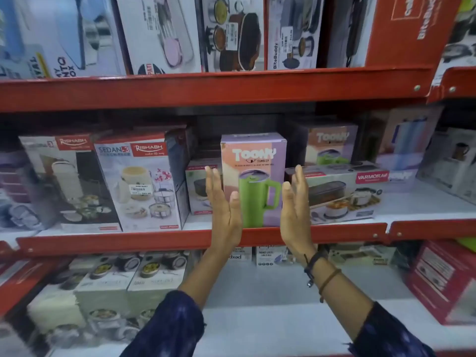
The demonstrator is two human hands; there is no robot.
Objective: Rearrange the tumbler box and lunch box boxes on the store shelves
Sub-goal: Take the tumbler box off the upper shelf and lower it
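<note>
A shopper's left hand and right hand flank the upright tumbler box at the middle shelf's near edge, palms open, holding nothing. Pressing both sides evenly should keep it square.

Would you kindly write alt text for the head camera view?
Two open bare hands, left hand and right hand, flank an upright purple and peach Toony tumbler box on the red-edged middle shelf. White Rishabh lunch box cartons stand left; a flat Varmora lunch box carton lies right.
</note>
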